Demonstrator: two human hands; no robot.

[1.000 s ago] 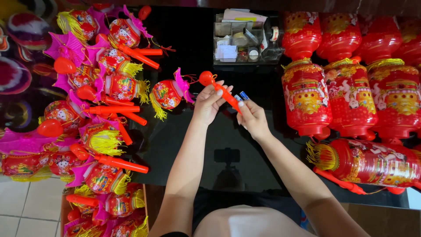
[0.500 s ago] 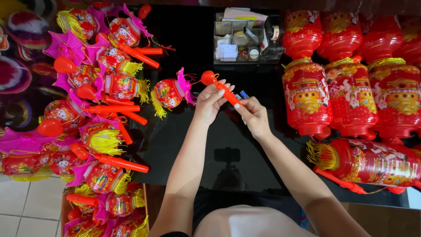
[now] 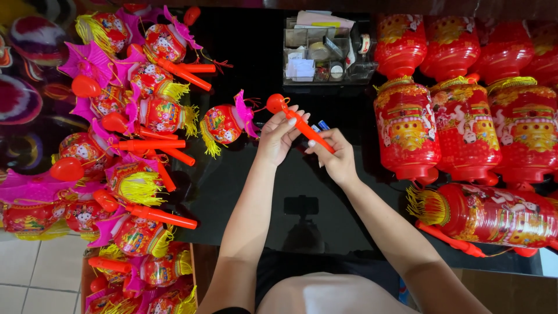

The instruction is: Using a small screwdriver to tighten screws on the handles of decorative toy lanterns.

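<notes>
Nearest the camera, both bare forearms reached forward over the glossy black tabletop [image 3: 232, 180]. Right hand [image 3: 334, 157] was curled, fingers pinching the lower end of a thin orange-red plastic stick handle with a round knob on top [image 3: 296, 119]. Left hand [image 3: 279, 136] was loosely closed round the stick's middle, fingertips laid along it. The stick ran diagonally, knob up-left, held just above the table between the two hands. A small round red-and-gold lantern with a pink fan top and yellow tassel [image 3: 224, 123] lay just left of the left hand, close to the knob. Two small blue-capped items [image 3: 319, 125] sat on the table just behind the right hand; couldn't tell what they were. To the left, a pile of similar small lanterns with orange sticks [image 3: 133, 134] covered the table edge and spilled down toward a box. To the right, large red cylindrical lanterns with gold print [image 3: 407, 125] stood in rows, one lying on its side. Farthest back, a clear plastic organiser tray of small stationery [image 3: 325, 52] stood at the table's far edge.
</notes>
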